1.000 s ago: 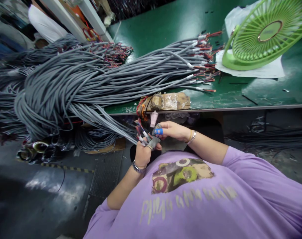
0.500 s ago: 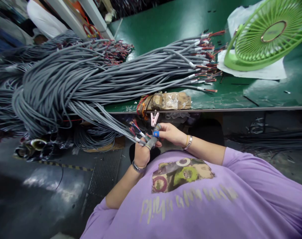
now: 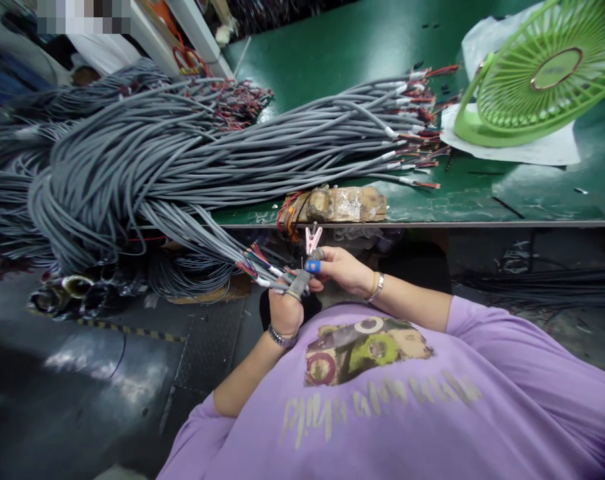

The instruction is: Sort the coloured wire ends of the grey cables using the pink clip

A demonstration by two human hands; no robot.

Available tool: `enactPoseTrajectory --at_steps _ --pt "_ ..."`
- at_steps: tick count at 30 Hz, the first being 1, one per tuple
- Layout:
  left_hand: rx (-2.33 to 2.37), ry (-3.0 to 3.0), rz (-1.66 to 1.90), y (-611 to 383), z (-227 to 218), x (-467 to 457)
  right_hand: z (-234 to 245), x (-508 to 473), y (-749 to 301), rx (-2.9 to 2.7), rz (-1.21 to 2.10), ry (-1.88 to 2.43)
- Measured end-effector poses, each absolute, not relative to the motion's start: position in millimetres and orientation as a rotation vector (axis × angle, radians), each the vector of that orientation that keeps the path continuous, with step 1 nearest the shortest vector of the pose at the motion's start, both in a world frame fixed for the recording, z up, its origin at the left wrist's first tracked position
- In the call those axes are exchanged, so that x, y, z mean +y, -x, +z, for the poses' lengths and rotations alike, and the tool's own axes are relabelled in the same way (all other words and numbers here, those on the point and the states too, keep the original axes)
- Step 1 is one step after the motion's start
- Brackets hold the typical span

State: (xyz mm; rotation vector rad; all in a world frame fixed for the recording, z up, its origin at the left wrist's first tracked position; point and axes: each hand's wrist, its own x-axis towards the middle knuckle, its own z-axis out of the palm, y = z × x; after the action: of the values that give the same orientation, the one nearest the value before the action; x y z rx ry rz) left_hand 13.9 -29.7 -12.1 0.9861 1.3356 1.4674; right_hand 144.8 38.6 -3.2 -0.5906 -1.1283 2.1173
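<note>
My left hand (image 3: 286,312), with a grey wrap on a finger, is closed around several grey cables (image 3: 222,248). Stripped ends with thin coloured wires (image 3: 254,253) and white bands stick out beside it. Close by, my right hand (image 3: 346,270) is pinched at the tips, right against the left fingers. A blue cover sits on its thumb, and a grey wrap shows on another finger. What lies between the right fingertips is too small to make out. Just beyond them a pink clothes peg (image 3: 312,239) hangs at the table edge, below a taped wooden block (image 3: 355,203).
A large pile of grey cables (image 3: 107,147) covers the left of the green table (image 3: 302,57). A green fan (image 3: 547,80) stands on white paper (image 3: 557,150) at the right. More coiled cables (image 3: 192,270) lie below the table. A person's white sleeve (image 3: 100,53) shows at back left.
The wire ends by my left hand have fanned out and shifted left. The left fingers have turned slightly, and my right hand stays close to them. The whole view has shifted a little.
</note>
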Motion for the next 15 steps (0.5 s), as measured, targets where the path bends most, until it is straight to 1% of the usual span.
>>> enactPoseTrajectory --at_steps 4,9,15 --pt "1.373 -1.056 1.309 -9 -16 -31 -3 38 -143 -1.141 2.116 0.577" --pt "1.351 -0.931 1.466 -15 -10 -28 -3 40 -143 -1.171 1.996 0.746" --pt "1.304 -0.807 1.549 -18 -4 -26 -10 43 -148 -1.104 2.066 0.735"
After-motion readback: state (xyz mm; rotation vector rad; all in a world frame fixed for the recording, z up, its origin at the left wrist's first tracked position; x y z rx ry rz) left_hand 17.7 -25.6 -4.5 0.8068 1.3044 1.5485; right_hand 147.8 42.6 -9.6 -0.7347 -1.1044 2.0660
